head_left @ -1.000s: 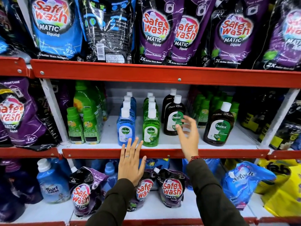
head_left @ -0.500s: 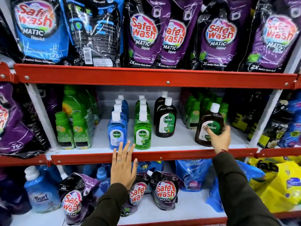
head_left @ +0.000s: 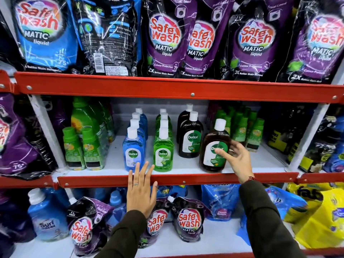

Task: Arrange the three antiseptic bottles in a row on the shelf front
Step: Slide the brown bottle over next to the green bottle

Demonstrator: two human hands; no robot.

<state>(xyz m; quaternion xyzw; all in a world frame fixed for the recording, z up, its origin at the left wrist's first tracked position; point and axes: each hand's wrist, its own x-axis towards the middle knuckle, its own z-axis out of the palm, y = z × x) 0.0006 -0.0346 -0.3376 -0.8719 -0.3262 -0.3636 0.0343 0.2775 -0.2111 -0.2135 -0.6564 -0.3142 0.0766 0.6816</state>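
Observation:
On the middle shelf (head_left: 260,165) a blue Dettol bottle (head_left: 133,151) and a green Dettol bottle (head_left: 163,152) stand side by side at the front edge, each heading a line of like bottles. A large brown Dettol bottle (head_left: 214,135) stands near the front, right of the green one, leaning slightly. My right hand (head_left: 236,157) grips it, thumb across the label and fingers around its right side. Another brown Dettol bottle (head_left: 190,140) stands further back between them. My left hand (head_left: 141,187) lies flat with spread fingers on the red shelf lip (head_left: 195,180) below the blue bottle.
Small green bottles (head_left: 82,148) crowd the shelf's left end, and more green bottles (head_left: 247,131) stand behind my right hand. Safe Wash pouches (head_left: 163,38) hang over the red rail above. Pouches and a Surf bottle (head_left: 47,218) fill the lower shelf.
My right hand reached right, took hold of the large brown bottle, and has moved it left along the shelf toward the green bottle. My left hand has stayed on the shelf lip.

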